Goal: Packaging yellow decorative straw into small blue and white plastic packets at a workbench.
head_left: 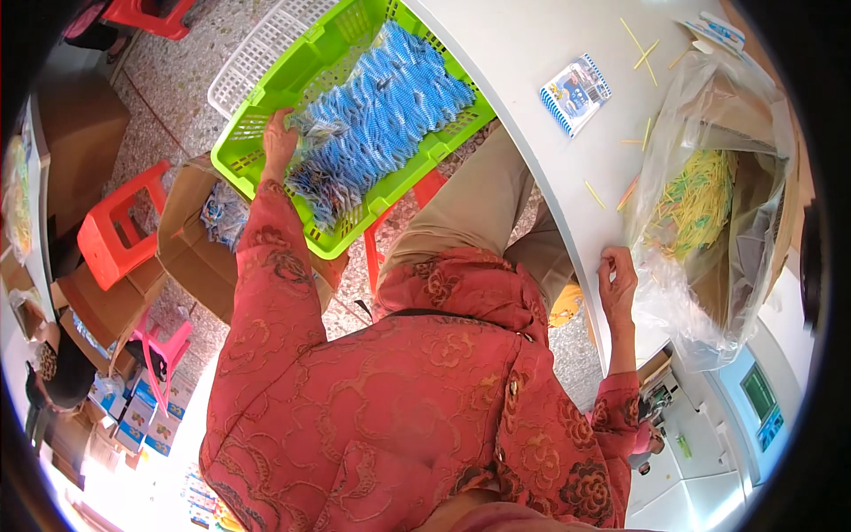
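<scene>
My left hand (279, 144) reaches over the left end of a bright green plastic basket (238, 142). Its fingers are closed on a small clear-and-blue packet (308, 133) at the end of the rows. Many blue-and-white patterned packets (394, 93) stand on edge, tightly packed in the basket. My right hand (618, 282) rests at the edge of the white table (496, 40), fingers curled in, with nothing visible in them. Farther along the tabletop lies a single blue-and-white packet (576, 93), flat and apart from both hands.
Right of my right hand, a plastic-lined carton (753, 213) holds many thin yellow and green sticks (696, 204). Loose sticks (640, 53) lie on the table. Open cardboard boxes (191, 244), a red stool (120, 226) and a pink chair (164, 350) stand left. A white crate (266, 49) adjoins the basket.
</scene>
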Available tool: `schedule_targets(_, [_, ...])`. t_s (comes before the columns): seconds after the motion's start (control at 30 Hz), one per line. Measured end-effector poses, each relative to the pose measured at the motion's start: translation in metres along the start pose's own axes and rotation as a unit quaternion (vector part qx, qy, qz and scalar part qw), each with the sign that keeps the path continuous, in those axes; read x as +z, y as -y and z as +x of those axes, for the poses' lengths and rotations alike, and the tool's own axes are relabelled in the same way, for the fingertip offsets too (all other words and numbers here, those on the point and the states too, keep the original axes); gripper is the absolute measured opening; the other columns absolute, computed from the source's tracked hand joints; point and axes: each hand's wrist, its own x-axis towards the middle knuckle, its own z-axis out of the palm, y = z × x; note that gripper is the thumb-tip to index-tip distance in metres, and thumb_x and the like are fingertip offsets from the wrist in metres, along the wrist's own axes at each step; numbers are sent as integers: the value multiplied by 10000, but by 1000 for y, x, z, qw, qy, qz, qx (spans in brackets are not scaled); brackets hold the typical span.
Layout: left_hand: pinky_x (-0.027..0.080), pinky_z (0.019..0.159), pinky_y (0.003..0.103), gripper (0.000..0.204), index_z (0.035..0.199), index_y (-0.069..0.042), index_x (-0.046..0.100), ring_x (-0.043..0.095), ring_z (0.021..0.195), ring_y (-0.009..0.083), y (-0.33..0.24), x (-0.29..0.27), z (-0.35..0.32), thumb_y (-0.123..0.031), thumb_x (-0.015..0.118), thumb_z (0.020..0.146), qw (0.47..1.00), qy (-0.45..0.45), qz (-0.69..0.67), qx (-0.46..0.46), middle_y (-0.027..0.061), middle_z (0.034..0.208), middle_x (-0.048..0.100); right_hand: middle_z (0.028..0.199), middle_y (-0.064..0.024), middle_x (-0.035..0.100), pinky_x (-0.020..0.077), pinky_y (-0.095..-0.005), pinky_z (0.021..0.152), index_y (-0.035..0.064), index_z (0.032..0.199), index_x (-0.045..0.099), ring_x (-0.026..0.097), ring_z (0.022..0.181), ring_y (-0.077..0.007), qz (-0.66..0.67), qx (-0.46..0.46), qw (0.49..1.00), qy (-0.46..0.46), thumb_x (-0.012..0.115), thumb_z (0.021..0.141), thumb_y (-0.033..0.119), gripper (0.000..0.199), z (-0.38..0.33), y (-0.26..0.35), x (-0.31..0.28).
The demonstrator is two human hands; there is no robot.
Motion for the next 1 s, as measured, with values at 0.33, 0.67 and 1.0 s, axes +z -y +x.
schedule_targets(0.33, [443,807,395,228,896,-82,624,558,919,331,-57,0,-22,-75,662,671,994,47,-36,95,122,952,606,783,-103,480,442,-274,599,8,864,513,510,629,-202,-6,-1,1000,-6,486,770,-91,138,-1,-1,2])
schedule_targets(0.67, [467,713,356,191,948,-65,604,614,832,301,-26,-51,-40,-157,633,783,994,53,-94,-10,145,870,637,780,-99,486,441,-280,596,7,859,513,512,631,-198,0,-2,1000,-17,496,768,-91,135,-3,-5,3])
schedule_targets(1.0, [439,648,378,235,899,-45,589,580,736,303,26,-20,-10,-193,656,728,980,175,-53,-83,159,780,593,783,-111,492,446,-287,600,6,867,515,523,632,-211,-18,-6,1000,-21,493,770,-87,136,-5,-9,5])
